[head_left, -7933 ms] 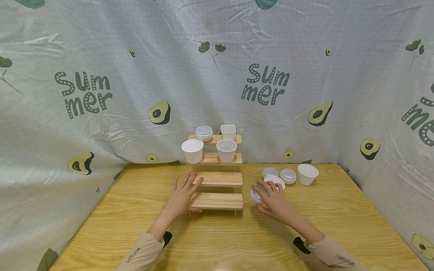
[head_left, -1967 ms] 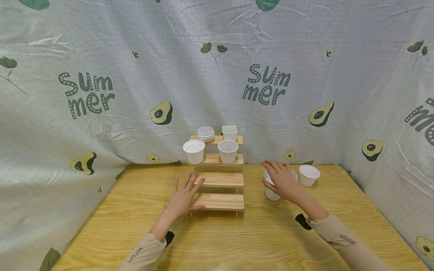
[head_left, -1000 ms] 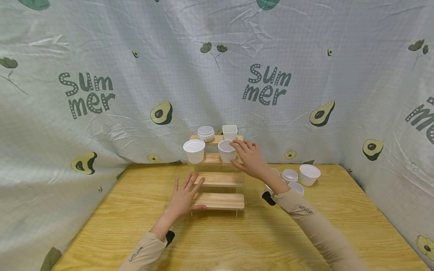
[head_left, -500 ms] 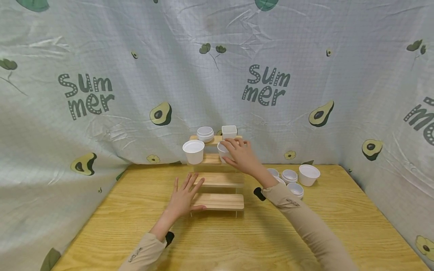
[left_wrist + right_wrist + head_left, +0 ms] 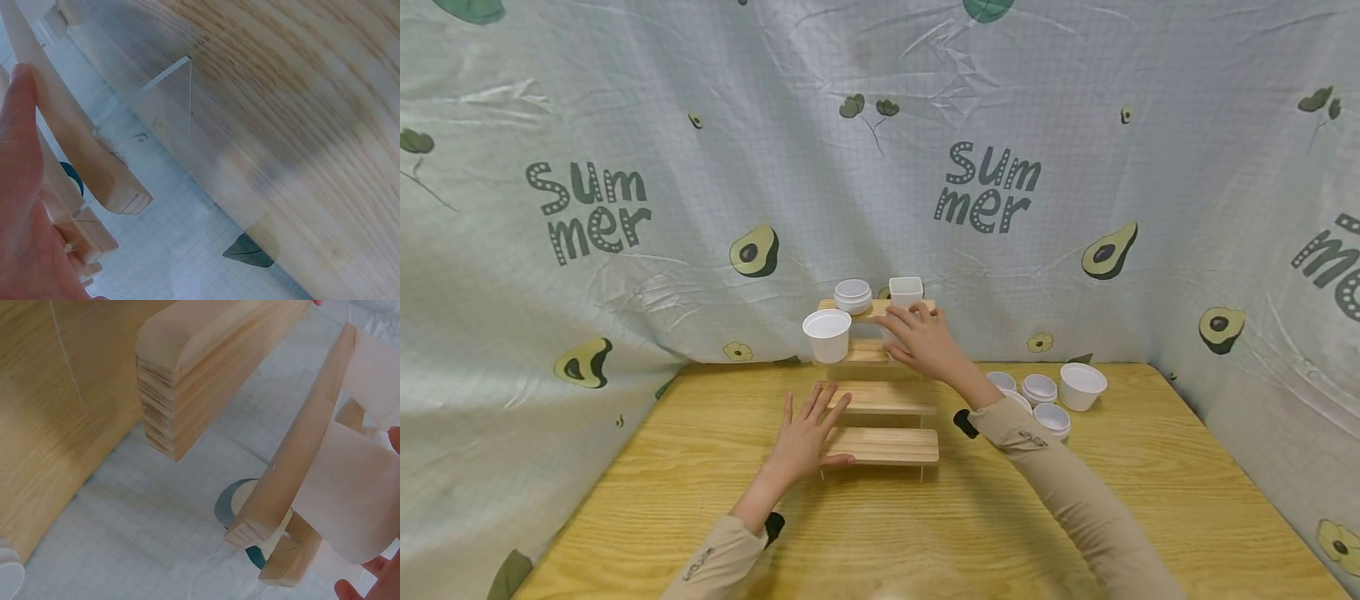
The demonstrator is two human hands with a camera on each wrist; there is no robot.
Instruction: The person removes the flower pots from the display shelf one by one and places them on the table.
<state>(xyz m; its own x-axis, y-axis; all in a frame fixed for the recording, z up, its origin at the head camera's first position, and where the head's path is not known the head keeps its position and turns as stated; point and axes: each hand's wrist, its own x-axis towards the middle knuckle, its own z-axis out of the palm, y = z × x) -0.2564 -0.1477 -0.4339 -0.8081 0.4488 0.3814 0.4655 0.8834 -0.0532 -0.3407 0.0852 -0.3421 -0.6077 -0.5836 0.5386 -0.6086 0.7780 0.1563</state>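
Observation:
A wooden step stand (image 5: 887,447) with four boards on clear side panels stands on the table. My left hand (image 5: 805,437) rests spread along its left side, the thumb over the lowest board; in the left wrist view the thumb (image 5: 22,125) lies against a board's edge. At the second board from the top, my right hand (image 5: 927,343) grips a white round cup (image 5: 350,494), largely covered in the head view. Another white cup (image 5: 827,336) stands left on that board. The top board holds a round white jar (image 5: 852,297) and a square white cup (image 5: 906,288).
On the table right of the stand sit small white jars (image 5: 1051,419) (image 5: 1039,389), a further jar (image 5: 1000,381), and a cup partly behind the right forearm. A wider white cup (image 5: 1082,387) stands beyond them. A printed cloth (image 5: 880,183) hangs behind.
My right hand has moved from the jars at the right, where one jar now sits nearer the front, to the cup on the second board and closed round it. My left hand stays.

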